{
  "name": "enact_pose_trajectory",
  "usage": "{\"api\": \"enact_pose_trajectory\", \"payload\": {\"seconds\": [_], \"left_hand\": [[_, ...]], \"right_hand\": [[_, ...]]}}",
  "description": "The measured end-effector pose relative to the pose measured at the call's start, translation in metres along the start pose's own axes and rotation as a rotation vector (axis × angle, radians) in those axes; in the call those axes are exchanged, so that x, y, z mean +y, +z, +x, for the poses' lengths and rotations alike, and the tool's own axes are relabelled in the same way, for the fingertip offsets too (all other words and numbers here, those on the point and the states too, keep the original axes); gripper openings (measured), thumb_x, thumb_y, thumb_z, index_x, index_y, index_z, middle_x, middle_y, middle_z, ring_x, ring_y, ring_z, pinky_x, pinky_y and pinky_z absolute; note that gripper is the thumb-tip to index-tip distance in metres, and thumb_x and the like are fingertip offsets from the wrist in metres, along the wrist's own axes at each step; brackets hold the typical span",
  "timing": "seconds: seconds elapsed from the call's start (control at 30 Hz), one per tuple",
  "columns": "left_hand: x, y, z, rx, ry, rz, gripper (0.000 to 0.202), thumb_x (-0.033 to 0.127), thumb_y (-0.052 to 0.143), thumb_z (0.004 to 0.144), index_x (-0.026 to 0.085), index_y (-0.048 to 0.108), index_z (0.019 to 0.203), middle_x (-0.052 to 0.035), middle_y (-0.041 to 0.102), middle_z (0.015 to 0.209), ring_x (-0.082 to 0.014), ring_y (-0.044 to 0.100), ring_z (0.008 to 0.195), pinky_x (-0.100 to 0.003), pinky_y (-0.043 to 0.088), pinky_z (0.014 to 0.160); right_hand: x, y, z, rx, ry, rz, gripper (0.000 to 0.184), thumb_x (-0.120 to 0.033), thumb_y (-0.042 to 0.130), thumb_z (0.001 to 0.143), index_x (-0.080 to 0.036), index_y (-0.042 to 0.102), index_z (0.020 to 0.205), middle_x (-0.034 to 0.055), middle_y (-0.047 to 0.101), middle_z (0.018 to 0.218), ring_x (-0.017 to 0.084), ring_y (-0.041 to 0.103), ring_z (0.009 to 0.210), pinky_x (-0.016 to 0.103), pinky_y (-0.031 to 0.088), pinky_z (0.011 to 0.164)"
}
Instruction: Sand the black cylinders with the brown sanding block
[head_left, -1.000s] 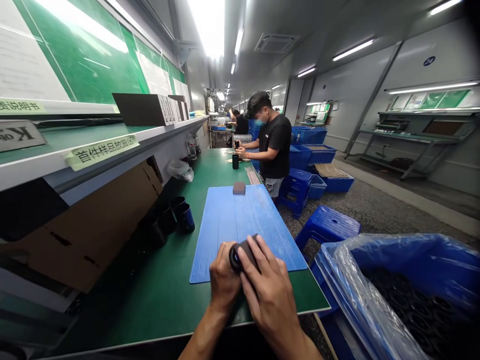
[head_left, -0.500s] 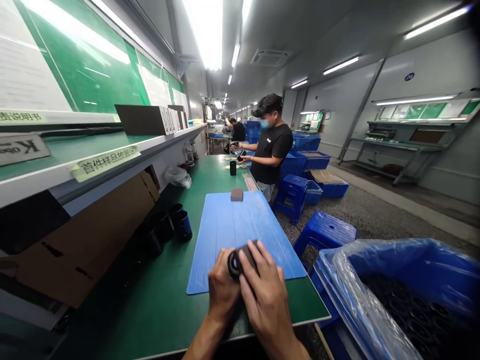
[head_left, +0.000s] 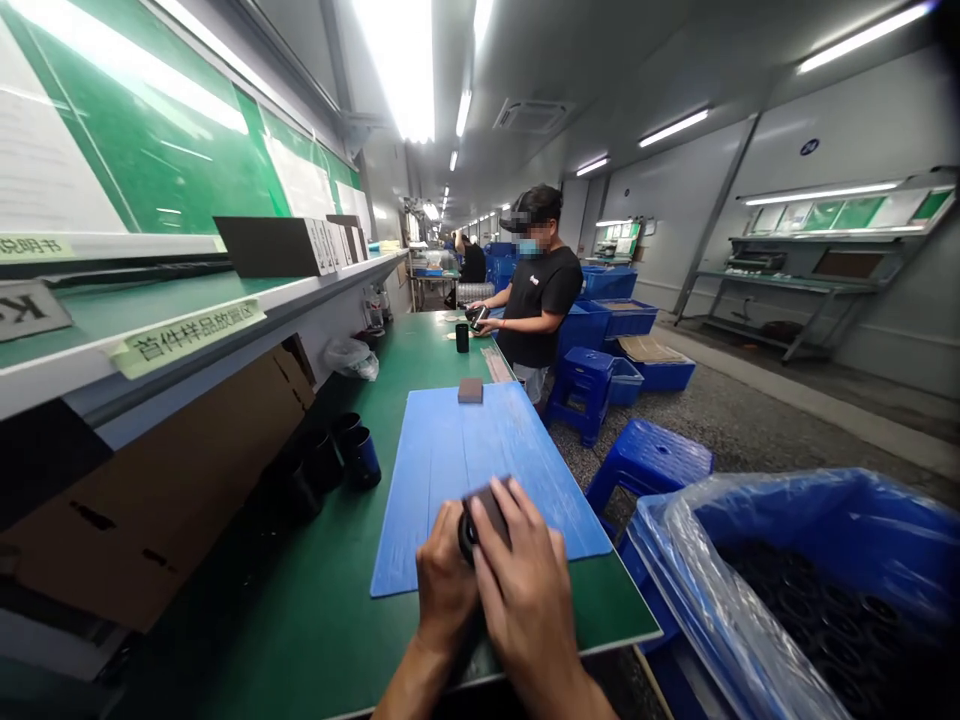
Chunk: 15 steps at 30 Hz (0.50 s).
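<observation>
Just beyond the near edge of the blue mat [head_left: 420,470], my left hand [head_left: 441,575] is wrapped around a black cylinder [head_left: 466,540] with a round open end. My right hand [head_left: 529,580] grips a dark brown block, which looks like a sanding sponge [head_left: 486,507], and lays it against that end. Fingers and block hide most of the cylinder. A similar brown block [head_left: 471,391] rests at the mat's far edge. Several black cylinders [head_left: 362,460] stand on the green table left of the mat.
On the right are a plastic-lined blue bin [head_left: 675,550] of black round parts and a blue stool [head_left: 652,460]. A co-worker [head_left: 544,290] handles a dark object beside the far table, near another black cylinder [head_left: 462,338]. A shelf [head_left: 300,300] overhangs the left side.
The brown block in my right hand has shifted left, covering more of the cylinder's open end. My left hand keeps its grip. The co-worker's hands have moved slightly.
</observation>
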<state>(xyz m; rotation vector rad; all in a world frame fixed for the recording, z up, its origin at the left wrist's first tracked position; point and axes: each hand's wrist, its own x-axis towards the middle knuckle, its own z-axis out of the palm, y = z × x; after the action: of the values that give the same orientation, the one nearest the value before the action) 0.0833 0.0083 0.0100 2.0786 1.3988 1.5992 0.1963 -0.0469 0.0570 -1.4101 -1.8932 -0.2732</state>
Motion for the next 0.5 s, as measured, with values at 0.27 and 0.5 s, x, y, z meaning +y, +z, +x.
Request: {"api": "enact_pose_trajectory", "payload": {"seconds": [0.27,0.5], "left_hand": [[-0.001,0.0,-0.001,-0.013,0.027,0.005,0.007,0.022,0.053,0.093,0.021,0.06,0.094,-0.0023,0.064,0.082,-0.0179,0.063,0.071,-0.027,0.051,0.065],[0.003,0.001,-0.001,-0.04,-0.021,-0.031,0.008,0.024,0.056,0.092,0.021,0.061,0.097,-0.0023,0.065,0.083,-0.0173,0.063,0.07,-0.026,0.051,0.064]], "right_hand": [[0.001,0.001,0.004,-0.017,0.051,-0.002,0.052,-0.018,0.044,0.099,-0.029,0.045,0.15,0.0078,0.036,0.161,0.03,0.034,0.147,0.05,0.044,0.103],[0.005,0.011,0.034,0.038,0.144,0.15,0.049,-0.018,0.045,0.099,-0.029,0.051,0.146,0.0107,0.042,0.157,0.033,0.037,0.145,0.054,0.044,0.103]]}}
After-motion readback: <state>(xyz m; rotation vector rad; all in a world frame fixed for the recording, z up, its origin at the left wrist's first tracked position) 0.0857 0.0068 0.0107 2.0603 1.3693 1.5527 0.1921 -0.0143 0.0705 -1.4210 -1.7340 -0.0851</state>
